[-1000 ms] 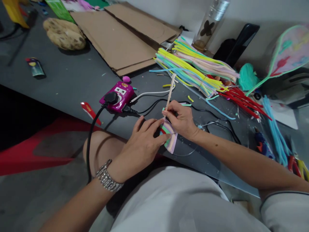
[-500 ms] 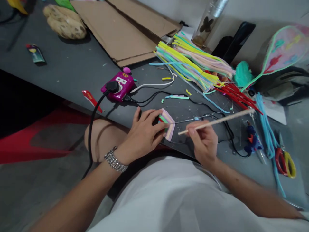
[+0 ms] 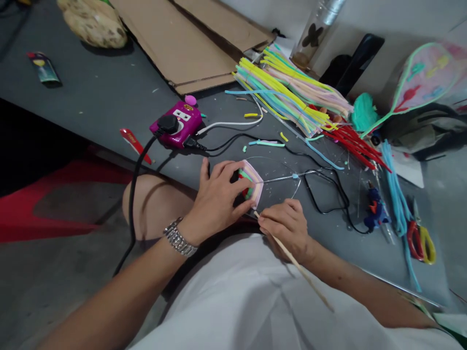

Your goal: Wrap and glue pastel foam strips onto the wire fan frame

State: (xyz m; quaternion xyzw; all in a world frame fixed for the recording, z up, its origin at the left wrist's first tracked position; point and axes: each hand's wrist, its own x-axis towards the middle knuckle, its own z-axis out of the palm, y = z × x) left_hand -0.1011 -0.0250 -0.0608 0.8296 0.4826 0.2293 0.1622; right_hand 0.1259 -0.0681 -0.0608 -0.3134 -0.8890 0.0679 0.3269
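My left hand [image 3: 218,198] presses its fingers down on a small fan-shaped piece of striped pastel strips [image 3: 252,181] at the near edge of the grey table [image 3: 109,107]. A wristwatch sits on that wrist. My right hand [image 3: 286,228] pinches a thin wooden stick [image 3: 295,265] close to its tip, which touches the lower edge of the striped piece. The stick's long end slants back over my white shirt. A thin wire [image 3: 288,179] runs right from the striped piece.
A purple power strip [image 3: 178,125] with black and white cables lies just beyond. Bundles of coloured strips [image 3: 288,95], red strips [image 3: 355,143], a blue glue gun [image 3: 374,210], scissors [image 3: 419,240], cardboard sheets [image 3: 189,43] and a bottle [image 3: 312,36] crowd the table. A red stool [image 3: 44,204] stands left.
My right hand swung the stick from upright beyond the striped piece, out to the right, then down under it, so the stick now points back at my body. My left hand stayed put.
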